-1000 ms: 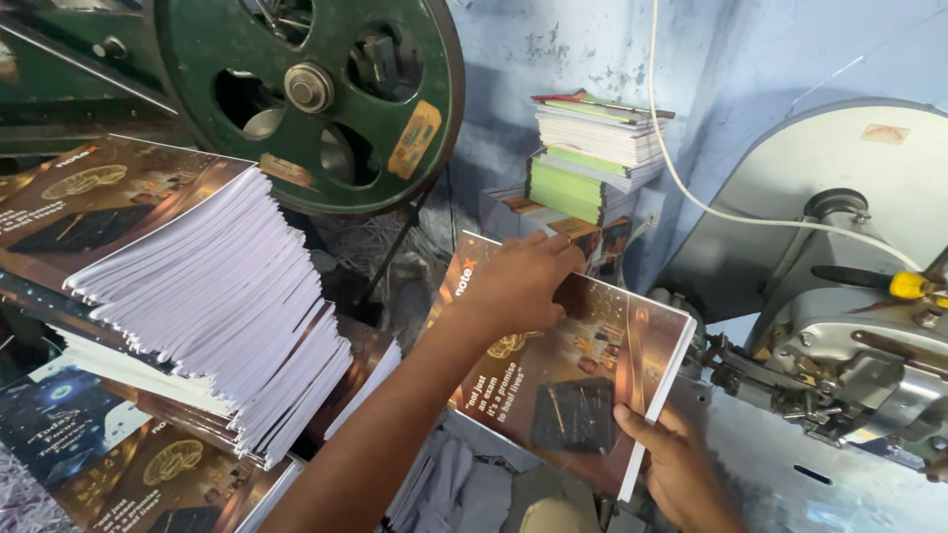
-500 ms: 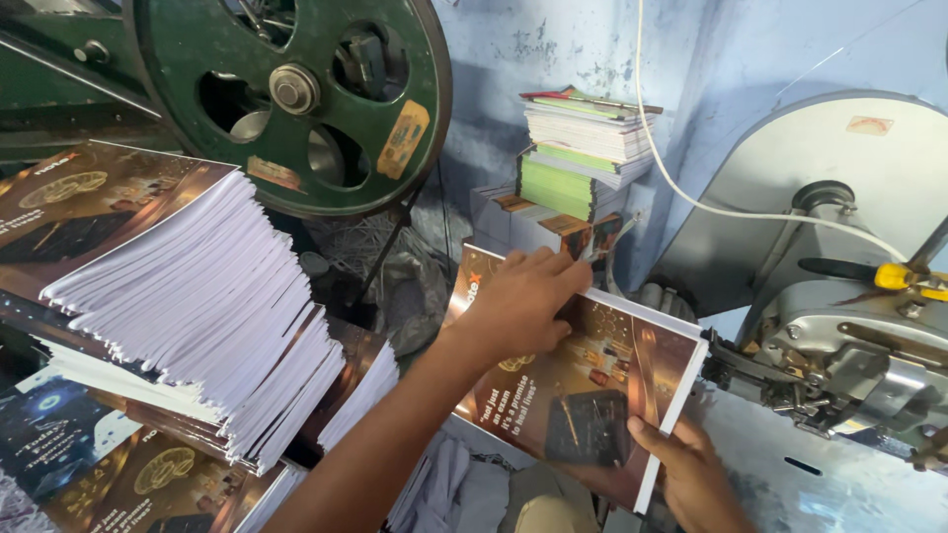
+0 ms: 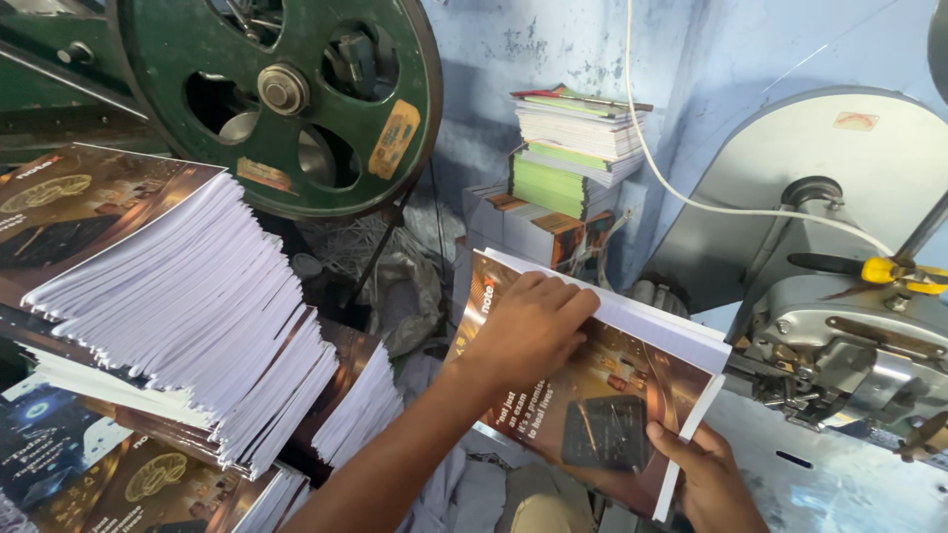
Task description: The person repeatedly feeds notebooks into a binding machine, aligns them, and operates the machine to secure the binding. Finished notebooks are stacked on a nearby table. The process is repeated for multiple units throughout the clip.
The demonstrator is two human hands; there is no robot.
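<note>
I hold a thin brown-covered booklet (image 3: 604,400) with white pages in front of me, tilted, its spine to the upper left. My left hand (image 3: 528,331) lies flat on the upper part of its cover, fingers pointing to the top edge. At the lower right corner, my right hand (image 3: 703,479) grips the booklet with the thumb on the cover. The booklet sits between a big pile of like booklets (image 3: 188,306) on the left and a grey metal machine (image 3: 849,345) on the right.
A large green flywheel (image 3: 281,94) stands at the back left. Against the blue wall rests a stack of green and white booklets (image 3: 573,148) on brown ones. A white cable (image 3: 691,202) runs down to the machine, where a yellow-handled tool (image 3: 894,271) lies. Crumpled cloth lies below.
Both hands have kept hold of the booklet. My left hand slid a little toward its top edge, and the booklet sits slightly lower and flatter.
</note>
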